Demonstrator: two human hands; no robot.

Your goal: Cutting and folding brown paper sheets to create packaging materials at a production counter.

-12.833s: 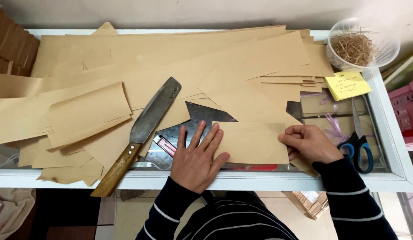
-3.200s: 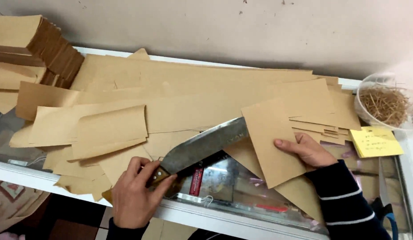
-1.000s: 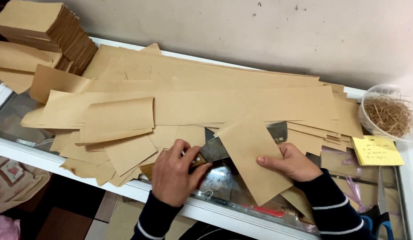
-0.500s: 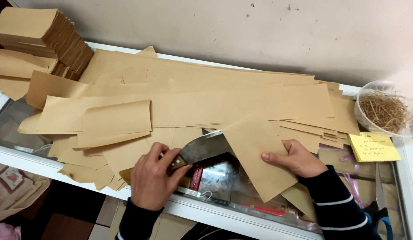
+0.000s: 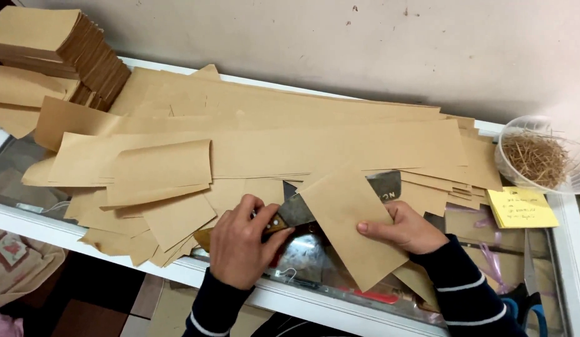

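Folded tan kraft-paper sheet (image 5: 355, 228) at 5 o'clock on glass-topped counter (image 5: 28, 215), pinned flat by right hand (image 5: 408, 228), fingers spread. Left hand (image 5: 243, 246) closed round wooden handle of broad steel knife (image 5: 296, 212). Blade now deeper inside fold vs. 0.5 s ago; slit prob. underway.

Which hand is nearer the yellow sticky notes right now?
The right hand. It presses the folded brown sheet just left of the sticky notes. The left hand is farther left, its grip on the knife handle.
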